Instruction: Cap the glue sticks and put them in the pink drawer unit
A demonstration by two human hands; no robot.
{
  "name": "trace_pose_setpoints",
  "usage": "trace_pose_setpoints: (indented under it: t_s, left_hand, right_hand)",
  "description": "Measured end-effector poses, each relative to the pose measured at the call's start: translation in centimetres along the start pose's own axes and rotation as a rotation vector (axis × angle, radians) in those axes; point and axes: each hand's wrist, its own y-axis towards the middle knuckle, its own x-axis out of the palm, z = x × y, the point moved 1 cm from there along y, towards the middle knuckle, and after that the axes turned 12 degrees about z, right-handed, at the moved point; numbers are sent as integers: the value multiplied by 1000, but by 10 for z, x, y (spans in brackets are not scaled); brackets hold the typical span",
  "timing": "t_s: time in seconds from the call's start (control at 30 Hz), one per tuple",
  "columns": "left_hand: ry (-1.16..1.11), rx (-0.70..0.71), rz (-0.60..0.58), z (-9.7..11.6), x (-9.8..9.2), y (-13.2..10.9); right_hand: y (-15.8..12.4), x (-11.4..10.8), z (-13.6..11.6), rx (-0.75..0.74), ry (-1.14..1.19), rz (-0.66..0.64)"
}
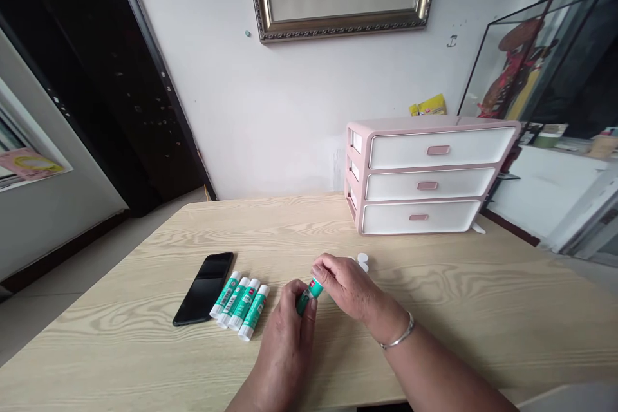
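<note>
Pinching a green tube (316,287), the right hand (346,284) faces the left hand (292,328) clasped around its near end; a loose grip could drop it onto the desk (164,373).

Tube labels (253,309) illegible; anchor-like mark (452,41) on wall (290,109).

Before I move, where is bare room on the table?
Bare tabletop: between smartphone and drawer unit; between drawer unit and right forearm. Crowded: from the smartphone across four glue sticks and left hand to right hand and white round pieces.
</note>
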Motion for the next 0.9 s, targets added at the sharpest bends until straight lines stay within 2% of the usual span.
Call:
trace_pose_setpoints:
  t_s: [0.2,0.33,0.4,0.5,0.57,0.63,0.7,0.77,0.83,0.9]
  left_hand:
    - [-78,-46,-165,10,5,4]
    - [-174,-69,-244,20,1,6]
    - [-248,-125,-286,21,0,4]
    - [-416,-289,-384,18,-1,-3]
    - [-556,-404,-472,15,-2,-11]
    - [-593,-454,-527,13,-5,-19]
    - [-446,-395,-467,11,-10,-22]
    - [-174,-252,-300,5,-17,-19]
    - [107,-108,-122,-6,-23,-15]
    - [371,1,7,-19,-27,-11]
  right_hand:
    - [-3,8,3,54,27,53]
    - [-7,11,2,92,154,35]
    - [-9,14,2,97,223,22]
    - [-9,13,9,103,282,17]
    - [-3,4,22,147,273,94]
    - [6,-11,39,232,225,268]
    - [15,-28,53,320,174,476]
    - [22,-38,62,382,94,628]
    - [25,-41,64,409,-32,648]
    - [25,-40,64,399,-174,577]
